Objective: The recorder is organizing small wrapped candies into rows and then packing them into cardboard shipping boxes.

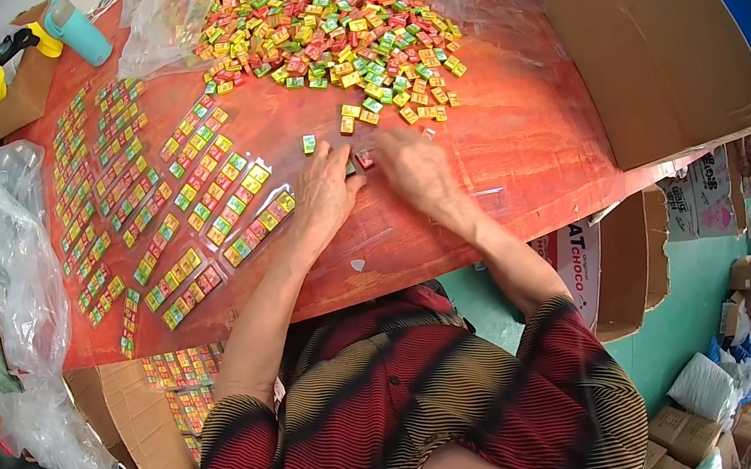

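On the table (520, 151), a green box (309, 144) points longways away from me.
Left hand (325, 185): fingers bent, thumb apart. Right hand (416, 166): fingers blurry, I can't tell.

Clock positions refer to the centre of the view. Below the counter (520, 151), between 3 and 4 o'clock, a white carton (580, 270) bears large Latin capitals, some dark and some red, running along its side panel. At 3 o'clock, a pale printed panel (711, 193) carries East Asian characters and pink graphics. The loose small boxes (319, 15) at 12 o'clock and the boxes in rows (204, 172) at 10 o'clock show printed faces; their print is too small to read. The packed boxes (184, 368) at 8 o'clock bear similarly illegible print.
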{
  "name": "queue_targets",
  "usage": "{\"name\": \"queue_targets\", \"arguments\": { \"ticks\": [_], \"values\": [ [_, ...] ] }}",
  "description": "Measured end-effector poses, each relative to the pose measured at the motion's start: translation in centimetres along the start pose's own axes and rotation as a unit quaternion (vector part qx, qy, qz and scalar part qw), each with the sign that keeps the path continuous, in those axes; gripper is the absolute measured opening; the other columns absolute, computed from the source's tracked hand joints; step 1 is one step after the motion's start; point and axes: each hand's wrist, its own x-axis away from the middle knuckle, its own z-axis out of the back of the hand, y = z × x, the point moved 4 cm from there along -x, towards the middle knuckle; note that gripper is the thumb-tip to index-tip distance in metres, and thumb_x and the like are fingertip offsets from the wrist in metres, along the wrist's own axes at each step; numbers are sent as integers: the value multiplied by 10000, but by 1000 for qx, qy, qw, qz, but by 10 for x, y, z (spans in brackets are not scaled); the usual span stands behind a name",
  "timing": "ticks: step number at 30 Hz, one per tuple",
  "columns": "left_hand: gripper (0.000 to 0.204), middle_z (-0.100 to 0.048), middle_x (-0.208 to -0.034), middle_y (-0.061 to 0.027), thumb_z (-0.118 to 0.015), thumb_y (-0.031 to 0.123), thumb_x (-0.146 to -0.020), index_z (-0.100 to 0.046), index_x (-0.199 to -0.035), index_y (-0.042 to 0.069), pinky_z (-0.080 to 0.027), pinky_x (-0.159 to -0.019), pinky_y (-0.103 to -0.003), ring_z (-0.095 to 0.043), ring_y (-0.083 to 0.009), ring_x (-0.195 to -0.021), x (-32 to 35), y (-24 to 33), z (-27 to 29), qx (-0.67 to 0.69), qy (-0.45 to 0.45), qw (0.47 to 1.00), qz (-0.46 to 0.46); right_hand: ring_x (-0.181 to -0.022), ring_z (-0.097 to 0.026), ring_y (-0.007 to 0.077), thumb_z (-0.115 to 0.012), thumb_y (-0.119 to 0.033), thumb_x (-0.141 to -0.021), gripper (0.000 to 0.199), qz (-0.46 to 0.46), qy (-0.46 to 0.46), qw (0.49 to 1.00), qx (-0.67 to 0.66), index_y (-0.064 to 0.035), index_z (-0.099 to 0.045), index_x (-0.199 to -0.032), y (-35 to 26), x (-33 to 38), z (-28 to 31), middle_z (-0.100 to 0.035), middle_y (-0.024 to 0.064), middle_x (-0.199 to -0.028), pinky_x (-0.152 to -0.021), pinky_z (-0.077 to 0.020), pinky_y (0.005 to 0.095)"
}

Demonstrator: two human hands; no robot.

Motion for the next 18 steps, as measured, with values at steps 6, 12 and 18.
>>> {"name": "queue_targets", "arguments": {
  "ticks": [6, 12, 18],
  "values": [
    [479, -451, -904, -137, -702, 183, -635, -517, -1060, 62, -435, -675, -404, -517, -322, -801, -3, 7, -3, -4, 45, 999, -24, -787, -546, 310, -586, -139, -746, 208, -109, -13, 989, 95, -75, -550, -941, 37, 9, 28, -524, 126, -841, -619, -456, 399],
    [328, -450, -877, -126, -689, 141, -653, -589, -962, 89, -436, -663, -387, -516, -303, -792, -7, 8, -10, 7, 47, 998, -38, -822, -540, 309, -583, -116, -740, 220, -109, -46, 992, 38, -64, -540, -950, 36, 15, 8, -513, 120, -909, -641, -458, 396],
    [302, -459, -873, -129, -685, 121, -655, -595, -941, 84, -438, -664, -385, -522, -306, -793, -5, 5, -7, 12, 47, 998, -38, -841, -537, 302, -577, -81, -721, 260, -78, 6, 997, 21, -76, -547, -980, 27, 6, 19, -527, 117, -917, -670, -457, 377]
  ]
}}
